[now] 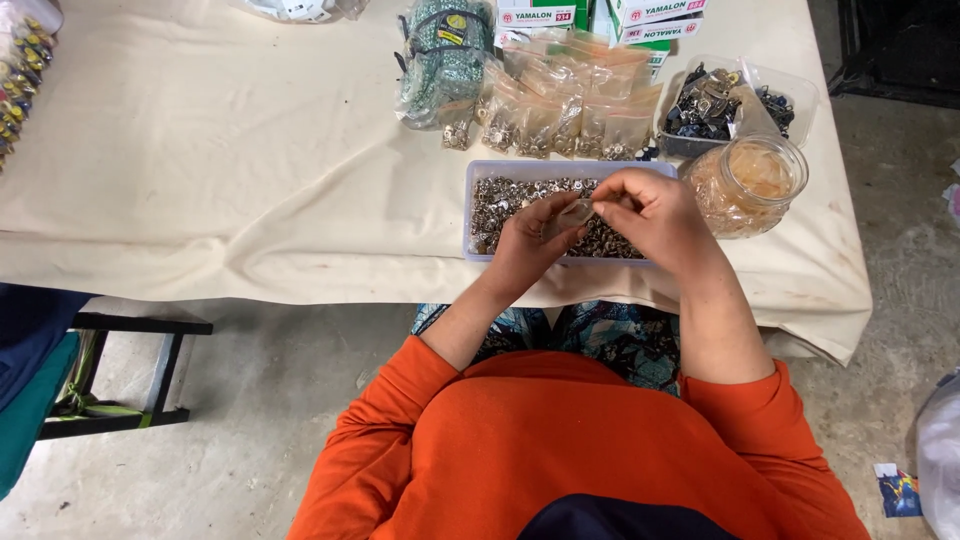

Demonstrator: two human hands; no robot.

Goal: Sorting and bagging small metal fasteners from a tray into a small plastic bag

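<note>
Both my hands meet over a shallow lilac tray (476,172) full of small silver metal fittings (507,196). My left hand (530,243) and my right hand (648,212) together pinch a small clear plastic bag (574,212) between their fingertips. What is inside the bag cannot be made out. My orange sleeves reach to the elbows.
A cream cloth (230,150) covers the table. Behind the tray lie several small filled bags (570,105), a green patterned bundle (443,55), white and green boxes (600,18), a clear tub of dark metal parts (735,100) and a clear jar (748,182). A black stool (150,375) stands at the left.
</note>
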